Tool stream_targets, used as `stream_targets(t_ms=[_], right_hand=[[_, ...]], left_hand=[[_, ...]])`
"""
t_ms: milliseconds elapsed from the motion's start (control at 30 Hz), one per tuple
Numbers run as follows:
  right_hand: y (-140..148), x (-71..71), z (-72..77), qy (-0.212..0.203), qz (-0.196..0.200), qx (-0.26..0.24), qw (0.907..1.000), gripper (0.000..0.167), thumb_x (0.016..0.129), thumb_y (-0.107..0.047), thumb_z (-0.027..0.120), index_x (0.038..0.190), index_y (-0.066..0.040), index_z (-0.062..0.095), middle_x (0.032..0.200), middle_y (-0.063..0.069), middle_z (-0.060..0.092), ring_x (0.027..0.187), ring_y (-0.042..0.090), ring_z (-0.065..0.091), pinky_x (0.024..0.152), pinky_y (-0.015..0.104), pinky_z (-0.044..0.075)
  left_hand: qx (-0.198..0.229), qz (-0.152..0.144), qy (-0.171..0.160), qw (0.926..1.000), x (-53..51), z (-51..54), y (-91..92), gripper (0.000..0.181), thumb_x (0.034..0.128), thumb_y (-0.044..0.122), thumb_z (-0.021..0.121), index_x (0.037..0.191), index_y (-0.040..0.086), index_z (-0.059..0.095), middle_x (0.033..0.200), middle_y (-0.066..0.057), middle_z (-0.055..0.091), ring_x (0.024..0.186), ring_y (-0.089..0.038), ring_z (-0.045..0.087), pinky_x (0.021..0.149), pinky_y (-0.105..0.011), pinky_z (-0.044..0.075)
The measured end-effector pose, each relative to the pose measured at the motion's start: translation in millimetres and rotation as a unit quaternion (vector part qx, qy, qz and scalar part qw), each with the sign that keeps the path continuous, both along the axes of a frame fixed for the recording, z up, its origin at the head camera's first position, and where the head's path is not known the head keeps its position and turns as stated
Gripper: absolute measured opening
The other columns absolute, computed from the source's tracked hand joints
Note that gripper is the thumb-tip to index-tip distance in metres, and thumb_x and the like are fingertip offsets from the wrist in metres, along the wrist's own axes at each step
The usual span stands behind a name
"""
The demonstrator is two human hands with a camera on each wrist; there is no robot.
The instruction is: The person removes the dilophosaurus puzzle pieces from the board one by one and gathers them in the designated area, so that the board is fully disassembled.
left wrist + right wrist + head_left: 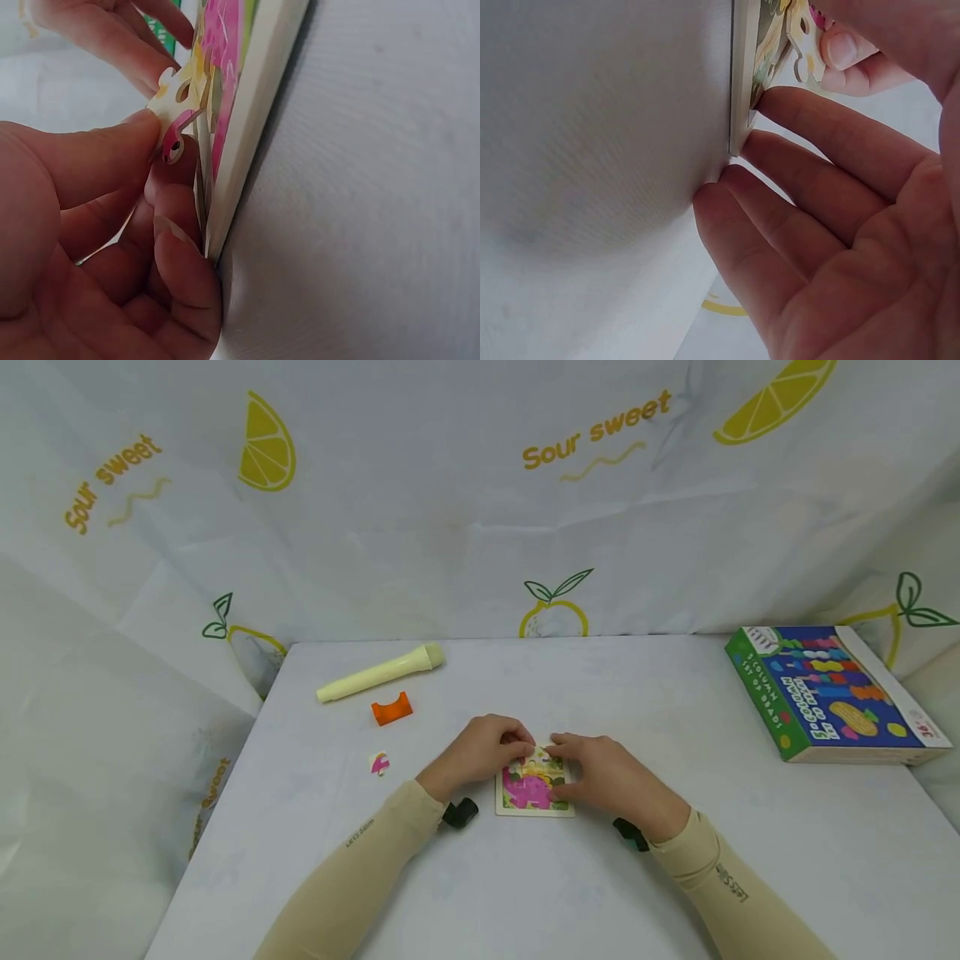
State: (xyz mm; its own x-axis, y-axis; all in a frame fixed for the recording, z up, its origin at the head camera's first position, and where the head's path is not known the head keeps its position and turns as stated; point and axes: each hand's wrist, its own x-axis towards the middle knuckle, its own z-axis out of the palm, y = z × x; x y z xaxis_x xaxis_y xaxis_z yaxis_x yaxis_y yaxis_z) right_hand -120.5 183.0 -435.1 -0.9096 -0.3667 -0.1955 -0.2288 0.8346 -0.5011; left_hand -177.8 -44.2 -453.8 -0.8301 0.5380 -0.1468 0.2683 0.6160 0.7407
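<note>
A small jigsaw puzzle board (528,795) with a pink animal picture lies on the table between the hands. My left hand (483,747) is at its upper left, pinching a cream and pink puzzle piece (169,102) between thumb and forefinger. That piece is tilted up above the board. My right hand (611,777) rests at the right side, thumb on the picture. In the right wrist view its fairly straight fingers (810,172) touch the board's corner and the table. Another loose puzzle piece (379,765), pink and white, lies to the left.
Farther back on the left are an orange arch-shaped block (392,710) and a pale yellow stick (378,673) with a thicker end. A colourful bead-set box (840,693) lies at the back right. A white printed curtain (420,568) hangs behind the white table (480,902).
</note>
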Motion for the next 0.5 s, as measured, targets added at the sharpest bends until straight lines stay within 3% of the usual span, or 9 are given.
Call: stream_targets(t_ms=[233, 500], right_hand=[[-3, -2.6, -1.2, 0.016, 0.004, 0.005, 0.9998, 0.062, 0.090, -0.038, 0.089, 0.141, -0.009, 0.072, 0.157, 0.015, 0.061, 0.146, 0.043, 0.057, 0.115, 0.060, 0.050], [-12, 1.9, -3.3, 0.057, -0.026, 0.013, 0.9980, 0.050, 0.093, -0.033, 0.086, 0.133, -0.005, 0.077, 0.148, 0.016, 0.068, 0.137, 0.045, 0.064, 0.111, 0.059, 0.054]], left_hand=[[-0.002, 0.005, -0.002, 1.0000, -1.4, -1.0, -0.5, 0.013, 0.1068, 0.030, 0.071, 0.107, 0.021, 0.079, 0.090, 0.009, 0.073, 0.082, -0.009, 0.063, 0.080, -0.027, 0.053], [0.005, 0.005, -0.006, 1.0000, 0.1, -2.7, 0.3, 0.013, 0.1070, 0.030, 0.070, 0.107, 0.021, 0.079, 0.090, 0.009, 0.074, 0.082, -0.008, 0.064, 0.080, -0.026, 0.053]])
